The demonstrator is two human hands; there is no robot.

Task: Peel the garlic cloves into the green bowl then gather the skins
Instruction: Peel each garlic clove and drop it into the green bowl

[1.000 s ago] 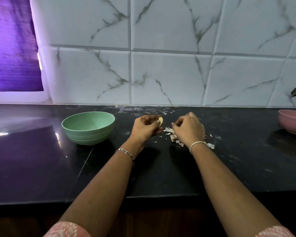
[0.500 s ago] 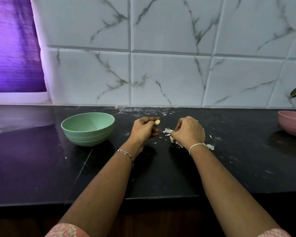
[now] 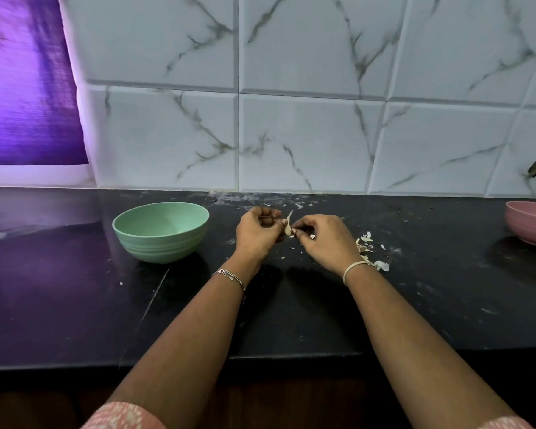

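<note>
Over the black counter my left hand and my right hand meet around a small pale garlic clove. Left fingers are curled round it, and the right thumb and forefinger pinch its lower end, where a strip of skin sticks up. The green bowl stands to the left of my left hand, a short gap away; I see nothing inside it. Loose garlic skins lie on the counter behind my right wrist, partly hidden by it.
A pink bowl sits at the far right edge of the counter. A marble-tiled wall rises right behind the work area. The counter's front edge runs below my forearms. Small skin flecks dot the surface between the hands.
My right hand left the skin pile and moved left to meet the left hand at the clove. The view has shifted a little, so the skins now show right of the wrist.
</note>
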